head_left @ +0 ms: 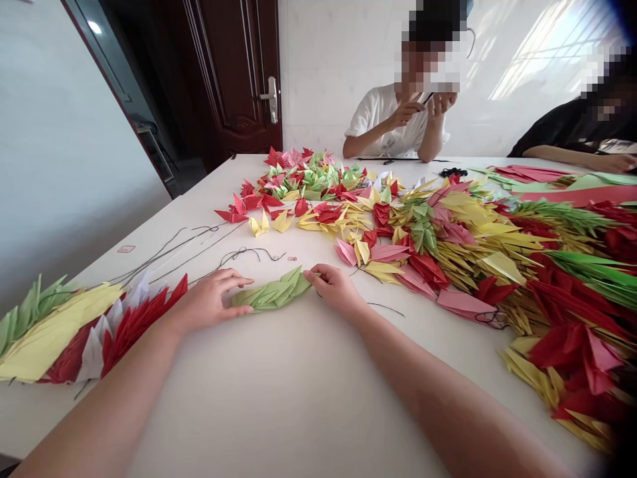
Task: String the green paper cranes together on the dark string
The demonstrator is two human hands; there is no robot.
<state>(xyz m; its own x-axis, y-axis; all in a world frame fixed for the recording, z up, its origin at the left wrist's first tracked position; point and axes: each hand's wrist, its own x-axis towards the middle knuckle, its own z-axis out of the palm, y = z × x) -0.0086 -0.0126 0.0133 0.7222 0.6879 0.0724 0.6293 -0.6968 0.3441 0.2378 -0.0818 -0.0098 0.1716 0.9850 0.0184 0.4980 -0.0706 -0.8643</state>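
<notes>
A short string of green folded-paper cranes, packed close together, lies across the table in front of me. My left hand is curved around its left end, the thumb along the near edge and the fingers at the far edge. At the other end, my right hand pinches the tip between thumb and fingers. Dark thread shows on the table by my right hand. Left of my left forearm lie finished-looking strings of cranes: red, white, yellow and green.
A large heap of coloured paper cranes covers the table's right and far side. Loose dark threads run across the left part. A person in white sits opposite, hands raised; another in black sits far right. Behind is a brown door.
</notes>
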